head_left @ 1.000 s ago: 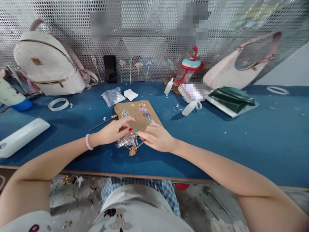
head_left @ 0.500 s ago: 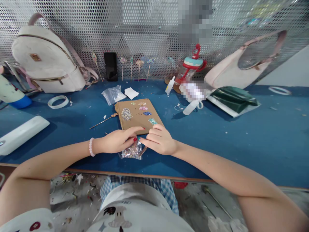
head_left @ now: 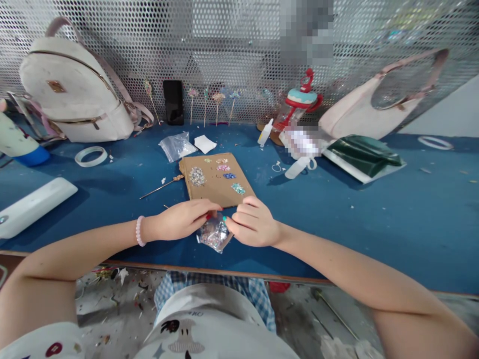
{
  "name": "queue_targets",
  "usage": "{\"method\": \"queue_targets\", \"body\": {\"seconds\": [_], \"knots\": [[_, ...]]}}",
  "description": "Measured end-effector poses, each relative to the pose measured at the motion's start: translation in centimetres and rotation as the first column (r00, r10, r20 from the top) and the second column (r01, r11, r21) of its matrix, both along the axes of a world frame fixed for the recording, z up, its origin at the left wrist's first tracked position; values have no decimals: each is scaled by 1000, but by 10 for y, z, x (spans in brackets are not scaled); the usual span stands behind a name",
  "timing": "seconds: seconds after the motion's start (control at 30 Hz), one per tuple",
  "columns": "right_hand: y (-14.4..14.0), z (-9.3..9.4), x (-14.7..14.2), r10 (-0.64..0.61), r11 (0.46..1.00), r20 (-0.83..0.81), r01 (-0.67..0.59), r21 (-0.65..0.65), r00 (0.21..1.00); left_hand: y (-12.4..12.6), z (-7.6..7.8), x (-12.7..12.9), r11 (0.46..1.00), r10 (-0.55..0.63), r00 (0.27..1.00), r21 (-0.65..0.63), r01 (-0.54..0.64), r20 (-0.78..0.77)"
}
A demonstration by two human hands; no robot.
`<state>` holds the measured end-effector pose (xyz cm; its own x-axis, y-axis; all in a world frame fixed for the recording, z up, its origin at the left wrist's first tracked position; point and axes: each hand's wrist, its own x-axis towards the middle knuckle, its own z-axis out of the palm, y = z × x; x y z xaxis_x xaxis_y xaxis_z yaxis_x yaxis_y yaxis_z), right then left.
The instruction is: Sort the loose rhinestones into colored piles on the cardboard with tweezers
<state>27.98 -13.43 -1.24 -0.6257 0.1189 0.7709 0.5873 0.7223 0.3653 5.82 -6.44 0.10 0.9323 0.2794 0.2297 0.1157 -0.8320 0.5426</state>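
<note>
A small clear plastic bag of glittery beads (head_left: 214, 234) hangs just above the blue table (head_left: 374, 214) near its front edge. My left hand (head_left: 183, 219) pinches the bag's top from the left, and my right hand (head_left: 254, 223) pinches it from the right. Just beyond my hands lies a brown cardboard sheet (head_left: 216, 182) with small piles of coloured beads on it. A thin hairpin stick (head_left: 160, 186) lies to the left of the cardboard.
A white backpack (head_left: 75, 89) and tape ring (head_left: 91, 155) sit at back left, a white case (head_left: 33, 205) at the left edge. A phone (head_left: 173, 102), decorated pins, glue bottles (head_left: 299, 167), a green pouch (head_left: 361, 154) and a pink bag (head_left: 374, 99) line the mesh wall.
Both hands drew back toward the table's front edge and lifted the bead bag off the table. The gold hairpin seen under my hands a second ago is hidden.
</note>
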Motion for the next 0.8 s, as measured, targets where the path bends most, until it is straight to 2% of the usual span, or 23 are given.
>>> {"method": "queue_targets", "body": {"seconds": [0.07,0.17,0.33,0.53,0.6,0.8], "knots": [[-1,0,1,-12,1000,-28,12,-21,1000,-5,0,-1,1000,-12,999,26,11,44],[-2,2,2,-64,997,-70,60,-54,995,-14,0,-4,998,36,995,47,-41,89],[-4,3,-1,-138,988,-118,128,-84,983,-24,-2,-6,988,-87,992,139,73,95],[-1,4,-10,-195,976,-144,177,-128,970,-36,-15,4,998,57,995,26,-59,85],[0,6,-12,-197,974,-156,175,-145,968,-37,-19,8,994,108,985,-3,-109,131],[-2,10,-11,-166,976,-165,139,-166,972,-27,-15,9,994,96,962,22,-105,254]]}}
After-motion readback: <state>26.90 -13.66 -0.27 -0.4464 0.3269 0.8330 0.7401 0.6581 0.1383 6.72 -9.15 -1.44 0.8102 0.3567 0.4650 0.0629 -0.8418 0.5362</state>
